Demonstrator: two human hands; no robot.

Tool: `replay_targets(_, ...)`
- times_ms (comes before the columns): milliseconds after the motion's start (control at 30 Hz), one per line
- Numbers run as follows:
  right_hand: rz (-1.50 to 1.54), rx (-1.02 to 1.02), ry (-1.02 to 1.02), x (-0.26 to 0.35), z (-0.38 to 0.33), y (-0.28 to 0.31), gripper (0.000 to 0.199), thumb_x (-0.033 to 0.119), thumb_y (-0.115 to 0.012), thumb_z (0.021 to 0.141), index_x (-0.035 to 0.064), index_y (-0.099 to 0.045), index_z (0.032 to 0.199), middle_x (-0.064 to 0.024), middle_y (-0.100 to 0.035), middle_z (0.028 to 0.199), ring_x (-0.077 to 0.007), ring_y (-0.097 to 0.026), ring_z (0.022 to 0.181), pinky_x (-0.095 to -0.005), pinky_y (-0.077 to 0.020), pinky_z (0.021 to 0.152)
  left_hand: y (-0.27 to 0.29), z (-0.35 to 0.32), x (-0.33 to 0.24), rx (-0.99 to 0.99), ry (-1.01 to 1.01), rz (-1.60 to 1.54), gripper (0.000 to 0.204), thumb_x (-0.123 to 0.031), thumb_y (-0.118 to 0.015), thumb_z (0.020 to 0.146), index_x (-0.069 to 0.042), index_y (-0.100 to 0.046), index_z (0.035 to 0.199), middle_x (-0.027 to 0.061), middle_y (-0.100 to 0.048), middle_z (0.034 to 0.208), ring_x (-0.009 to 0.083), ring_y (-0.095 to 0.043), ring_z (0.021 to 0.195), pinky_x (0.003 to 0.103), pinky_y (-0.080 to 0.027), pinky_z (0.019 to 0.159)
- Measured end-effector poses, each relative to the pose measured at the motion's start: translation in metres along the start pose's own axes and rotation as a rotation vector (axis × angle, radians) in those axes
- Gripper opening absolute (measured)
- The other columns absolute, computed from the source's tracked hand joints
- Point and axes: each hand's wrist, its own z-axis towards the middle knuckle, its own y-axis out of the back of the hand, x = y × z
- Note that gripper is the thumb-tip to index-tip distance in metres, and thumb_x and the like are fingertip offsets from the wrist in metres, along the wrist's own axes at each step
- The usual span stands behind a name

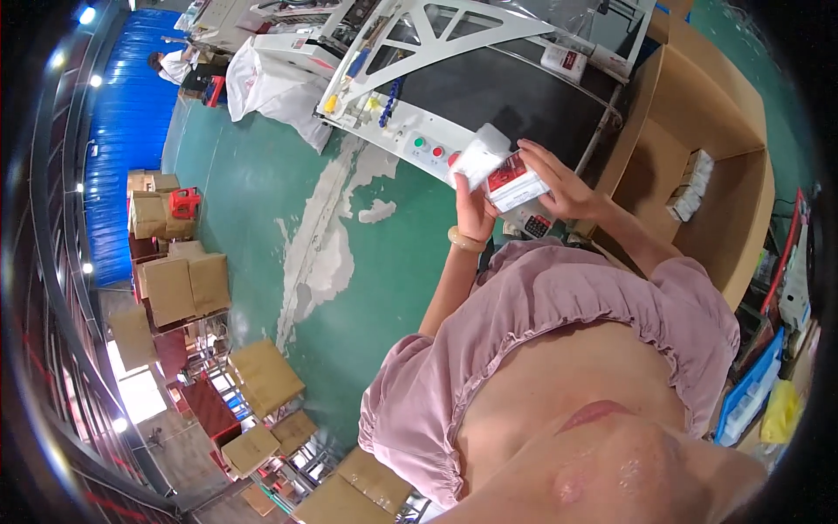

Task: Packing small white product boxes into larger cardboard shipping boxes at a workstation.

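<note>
Over the near edge of a machine with a dark belt (489, 96), I hold two small packs close together. My left hand (473, 210), with a pale bangle at its wrist, grips a white shiny pack (482, 155) from below. Wrapped round the side of a red and white box (517, 183) is my right hand (563, 185), its fingers over the top. The two packs touch or overlap; part of each is covered by my fingers. Another red and white pack (564, 63) lies at the belt's far right.
At my right stands a large open carton (646, 144) with a row of small wrapped packs (691, 185) inside. Coloured buttons (436, 152) sit on the machine's front panel. Stacked cardboard boxes (183, 284) stand at the left, and a person (179, 65) sits far off.
</note>
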Motion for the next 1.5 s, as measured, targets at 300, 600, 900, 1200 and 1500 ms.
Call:
replay_targets(300,-0.056,-0.078,-0.188,-0.027,-0.006,0.027,0.056,0.006,-0.067,0.058,0.0023,-0.044,0.109,-0.0126,-0.05,0.111,-0.0303,-0.048,0.106,-0.0365,-0.0385,0.09,0.029,-0.002,-0.01,-0.248,0.038,-0.156,0.064,-0.055,-0.052,0.078,-0.013,-0.04,0.124,0.0129,-0.048,0.117,0.0322,-0.055,0.095,0.044,-0.048,0.078)
replay_targets(600,-0.036,-0.892,-1.266,-0.19,-0.016,0.076,0.078,0.043,-0.076,0.061,-0.0033,-0.04,0.113,-0.0197,-0.053,0.106,-0.0299,-0.053,0.099,-0.0357,-0.0425,0.084,0.035,-0.021,-0.001,-0.458,-0.019,-0.068,0.058,-0.048,-0.055,0.078,-0.011,-0.044,0.121,0.0132,-0.05,0.112,0.0308,-0.051,0.097,0.04,-0.048,0.079)
replay_targets(900,0.032,-1.001,-1.612,-0.24,-0.012,0.078,0.087,0.045,-0.072,0.063,-0.0101,-0.03,0.116,-0.0268,-0.05,0.113,-0.0381,-0.05,0.104,-0.0396,-0.0431,0.085,0.042,-0.029,-0.002,-0.457,-0.039,-0.139,0.056,-0.046,-0.056,0.079,-0.009,-0.046,0.119,0.011,-0.051,0.112,0.0283,-0.052,0.096,0.04,-0.049,0.079)
replay_targets(1200,0.058,-0.772,-1.596,-0.265,-0.038,0.086,0.065,0.044,-0.06,0.075,-0.0057,-0.045,0.115,-0.0234,-0.054,0.111,-0.0346,-0.051,0.106,-0.04,-0.0411,0.086,0.04,-0.032,0.0,-0.443,0.004,-0.082,0.055,-0.049,-0.054,0.079,-0.009,-0.047,0.117,0.0097,-0.053,0.108,0.0263,-0.053,0.092,0.038,-0.05,0.077)
replay_targets(1500,0.108,-0.082,-0.381,-0.084,-0.006,0.03,0.063,0.035,-0.069,0.068,0.003,-0.048,0.119,-0.0156,-0.053,0.115,-0.0256,-0.055,0.099,-0.0388,-0.0431,0.084,0.02,-0.014,0.011,-0.391,0.236,-0.029,0.057,-0.053,-0.051,0.079,-0.011,-0.046,0.117,0.009,-0.054,0.108,0.0272,-0.053,0.092,0.038,-0.047,0.078)
